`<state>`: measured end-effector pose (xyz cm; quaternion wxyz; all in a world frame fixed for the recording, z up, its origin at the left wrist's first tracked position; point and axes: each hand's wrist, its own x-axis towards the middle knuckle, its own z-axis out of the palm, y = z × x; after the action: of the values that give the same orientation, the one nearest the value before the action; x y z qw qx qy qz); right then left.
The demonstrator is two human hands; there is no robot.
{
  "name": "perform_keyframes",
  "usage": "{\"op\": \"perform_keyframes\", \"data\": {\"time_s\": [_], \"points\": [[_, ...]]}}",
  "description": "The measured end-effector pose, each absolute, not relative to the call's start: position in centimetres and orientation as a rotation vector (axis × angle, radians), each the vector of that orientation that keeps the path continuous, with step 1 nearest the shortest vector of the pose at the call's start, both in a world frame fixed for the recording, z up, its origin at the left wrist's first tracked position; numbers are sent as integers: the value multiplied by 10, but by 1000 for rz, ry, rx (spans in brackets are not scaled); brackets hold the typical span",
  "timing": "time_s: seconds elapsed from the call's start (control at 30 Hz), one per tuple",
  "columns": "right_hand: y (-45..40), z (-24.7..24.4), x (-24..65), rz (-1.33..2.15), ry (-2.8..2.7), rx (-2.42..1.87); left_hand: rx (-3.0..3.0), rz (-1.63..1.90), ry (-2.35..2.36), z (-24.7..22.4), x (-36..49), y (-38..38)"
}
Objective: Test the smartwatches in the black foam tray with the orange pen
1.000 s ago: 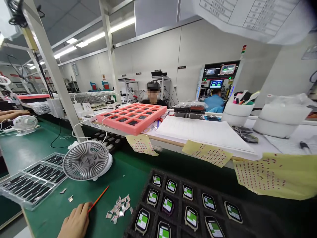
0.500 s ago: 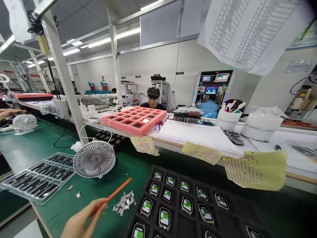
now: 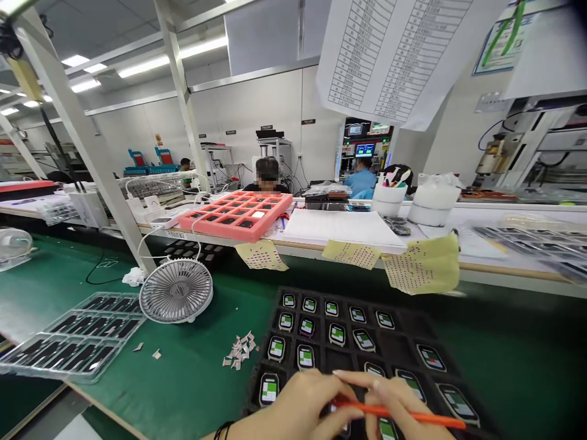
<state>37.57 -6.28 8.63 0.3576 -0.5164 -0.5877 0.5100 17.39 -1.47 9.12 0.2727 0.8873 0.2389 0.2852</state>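
Now, the left hand and right hand low over a black foam tray of smartwatches, fingers of both clenched on 1 orange stick (held level, its left end hidden by the left fingers), just above the tray's nearest rows.

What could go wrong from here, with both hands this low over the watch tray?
The orange stick runs just above the watches in the black foam tray, so it could scratch a screen. The left hand and right hand are close over the tray and could knock a watch out of its pocket.
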Motion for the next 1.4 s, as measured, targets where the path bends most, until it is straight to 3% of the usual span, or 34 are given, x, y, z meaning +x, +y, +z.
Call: {"op": "perform_keyframes", "data": {"time_s": [0.1,0.27,0.43,0.93,1.4], "points": [[-33,102,376,1335,-1511,-1261,2385,685,1011,96,164,20],[50,92,359,632,-1853,-1537,2351,461,1588,77,171,97],[111,61,337,458,-1958,-1726,2249,346,1791,61,187,135],[143,25,328,508,-1874,-1844,1938,226,1356,49,157,191],[159,21,328,783,-1713,-1621,1508,449,1092,26,150,210]]}}
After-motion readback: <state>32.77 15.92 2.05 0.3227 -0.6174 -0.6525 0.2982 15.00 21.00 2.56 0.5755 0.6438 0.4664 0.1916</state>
